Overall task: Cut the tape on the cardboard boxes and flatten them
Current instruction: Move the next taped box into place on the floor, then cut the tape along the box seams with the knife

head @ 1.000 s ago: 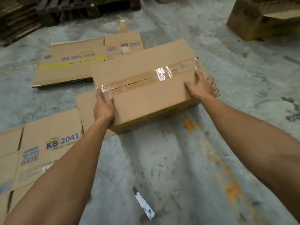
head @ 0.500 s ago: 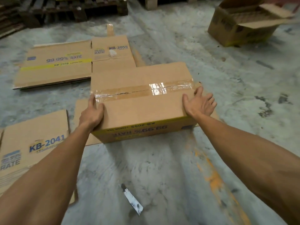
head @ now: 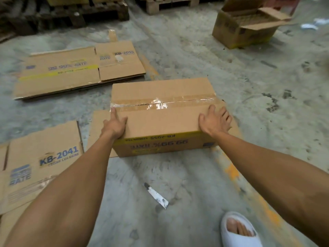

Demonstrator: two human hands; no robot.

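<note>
A closed cardboard box (head: 160,120) sits on the concrete floor in front of me, its print upside down on the near face. Clear tape (head: 160,104) runs along the top seam from left to right. My left hand (head: 114,124) grips the box's near left corner, thumb on top by the tape end. My right hand (head: 216,121) grips the near right corner, fingers spread over the edge. A knife (head: 156,195) with a pale blade lies on the floor between my arms, nearer to me than the box.
Flattened boxes lie at the left (head: 42,163) and at the back left (head: 78,70), one partly under the taped box. An open box (head: 243,27) stands at the back right. Wooden pallets (head: 80,9) line the far edge. My sandalled foot (head: 238,230) is at the bottom right.
The box has come down and toward me, from tilted in the air to level on the floor. Both hands stayed on its near corners. The foot has come into view.
</note>
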